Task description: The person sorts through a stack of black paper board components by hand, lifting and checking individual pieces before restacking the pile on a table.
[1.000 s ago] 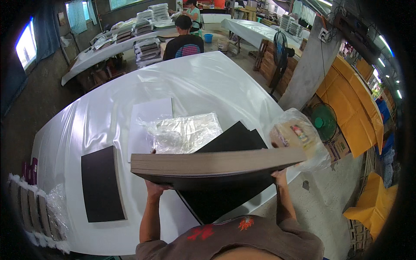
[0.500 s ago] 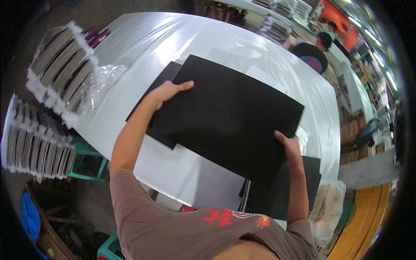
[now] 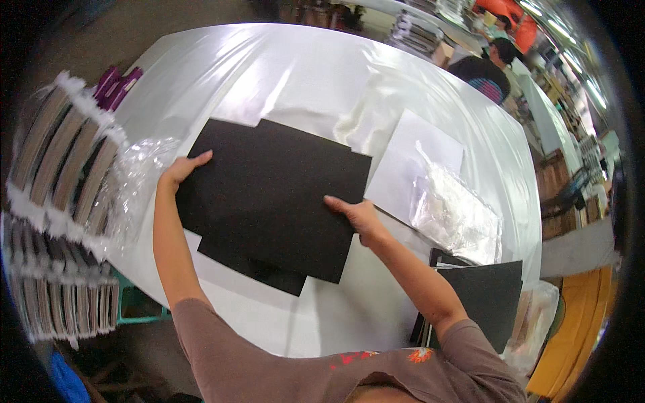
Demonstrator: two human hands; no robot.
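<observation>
A black rectangular board [image 3: 269,195], flat and plain, is between my two hands. It lies over another black board [image 3: 272,277], whose edges stick out along the near side. My left hand [image 3: 185,168] grips the left edge, thumb on top and fingers hidden beneath. At the right edge my right hand [image 3: 359,218] pinches the board the same way, with its thumb on the upper face. Both boards are above the white plastic-covered table [image 3: 309,60]; I cannot tell whether the upper one rests fully on the lower.
Right of the boards lie a white sheet [image 3: 413,151] and a crinkled clear plastic bag [image 3: 460,211]. More black boards [image 3: 487,295] sit at the near right. Wrapped stacks [image 3: 64,161] and clear film [image 3: 141,181] border the left. A person [image 3: 480,74] works at the far right.
My hands have carried the black board left and lowered it over the other black board. The white sheet and plastic bag at the right now show more fully.
</observation>
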